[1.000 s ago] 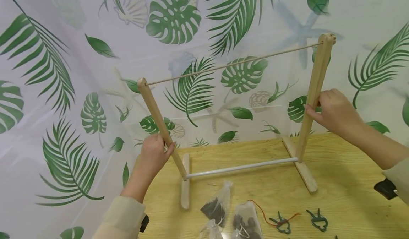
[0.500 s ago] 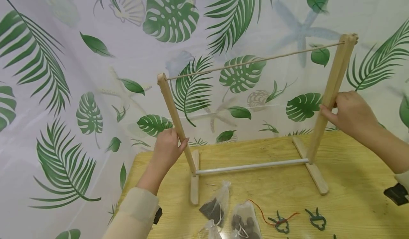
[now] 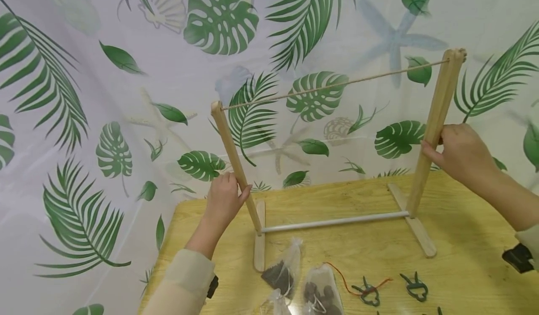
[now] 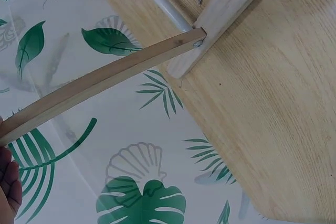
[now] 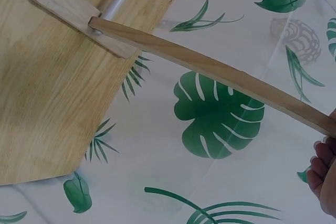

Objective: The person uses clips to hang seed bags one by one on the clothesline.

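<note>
Yellow wood grain covers the tabletop [image 3: 476, 245] in the head view, and on it stands a pale wooden frame [image 3: 441, 99]. The left hand [image 3: 223, 195] grips the slim left post [image 3: 229, 146] below its middle, thumb on the near side and fingers curled behind. The right hand [image 3: 459, 151] holds the right post [image 3: 433, 128] in the same manner. A thin tan rope [image 3: 316, 89] spans the two post tops, and a round white rod [image 3: 337, 222] joins the posts near the table. Flat wooden feet carry them: a left foot [image 3: 259, 256] and a right foot [image 3: 421, 238]. Closer to the camera lie two sheer white pouches [image 3: 322, 291] with dark contents, two dark green clips [image 3: 416, 287] and a thin red cord [image 3: 344, 278] that crosses one clip. Behind hangs a white sheet [image 3: 177, 81] printed with green leaves.

From the left wrist, bent fingers show at the picture's edge, against the left post, whose lower end meets its foot beside a small round grey fitting [image 4: 198, 43].

From the right wrist, the right hand's bent fingers appear at the opposite edge, beneath the right post; the thumb is out of sight.
</note>
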The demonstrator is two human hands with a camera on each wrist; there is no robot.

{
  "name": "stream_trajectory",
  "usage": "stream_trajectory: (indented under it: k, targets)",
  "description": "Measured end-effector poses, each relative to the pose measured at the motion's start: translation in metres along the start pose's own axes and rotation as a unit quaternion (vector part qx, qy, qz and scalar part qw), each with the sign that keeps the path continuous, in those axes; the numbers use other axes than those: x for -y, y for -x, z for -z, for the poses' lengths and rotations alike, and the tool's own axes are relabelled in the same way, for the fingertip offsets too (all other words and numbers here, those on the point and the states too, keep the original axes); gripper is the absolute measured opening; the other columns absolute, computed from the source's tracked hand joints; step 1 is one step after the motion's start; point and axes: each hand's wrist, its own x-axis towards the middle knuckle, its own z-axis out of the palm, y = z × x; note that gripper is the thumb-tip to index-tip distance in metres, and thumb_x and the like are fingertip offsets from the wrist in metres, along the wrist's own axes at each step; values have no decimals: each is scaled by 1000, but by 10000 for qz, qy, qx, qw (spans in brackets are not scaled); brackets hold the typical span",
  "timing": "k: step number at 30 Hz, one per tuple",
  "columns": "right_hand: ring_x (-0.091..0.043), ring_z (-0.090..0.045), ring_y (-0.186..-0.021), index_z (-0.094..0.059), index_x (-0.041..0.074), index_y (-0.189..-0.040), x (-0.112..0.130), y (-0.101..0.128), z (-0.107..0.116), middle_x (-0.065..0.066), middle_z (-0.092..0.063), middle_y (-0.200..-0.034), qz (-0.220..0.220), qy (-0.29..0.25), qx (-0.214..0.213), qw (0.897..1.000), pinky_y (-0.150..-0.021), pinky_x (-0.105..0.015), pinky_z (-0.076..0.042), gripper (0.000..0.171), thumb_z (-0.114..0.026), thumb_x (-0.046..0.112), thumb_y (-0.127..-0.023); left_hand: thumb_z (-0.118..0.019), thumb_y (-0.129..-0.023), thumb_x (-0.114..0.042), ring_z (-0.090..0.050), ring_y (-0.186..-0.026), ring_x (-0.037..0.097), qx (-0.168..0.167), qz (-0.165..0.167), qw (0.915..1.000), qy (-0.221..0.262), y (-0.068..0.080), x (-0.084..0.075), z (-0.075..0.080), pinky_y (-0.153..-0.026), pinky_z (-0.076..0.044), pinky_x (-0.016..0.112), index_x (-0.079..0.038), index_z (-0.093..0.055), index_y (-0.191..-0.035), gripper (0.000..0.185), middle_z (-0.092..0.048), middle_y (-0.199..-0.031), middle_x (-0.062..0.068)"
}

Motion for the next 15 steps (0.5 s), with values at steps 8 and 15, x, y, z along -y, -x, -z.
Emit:
stream_trajectory:
  k: [8,15]
  targets:
    - [-29,-47,-53,-58,-10,-76,12,6,11,-17,-55,-60,-1122,-346,778,9900,-46,-38,-37,31,-70,17,-85,-80,-76,-30,-55,-58,27,282,318,9990,104,10,-9,2,-53,-45,37,-1,-58,-79,37,-58,-67,10]
    - [-26,-53,-52,-60,-17,-86,21,21,15,-18,-59,-62,-1758,-633,1783,9661,-43,-38,-43,47,-61,29,-92,-79,-77,-31,-59,-61,27,772,599,9949,241,39,-24,0,-56,-48,38,-1,-61,-81,35,-61,-69,10]
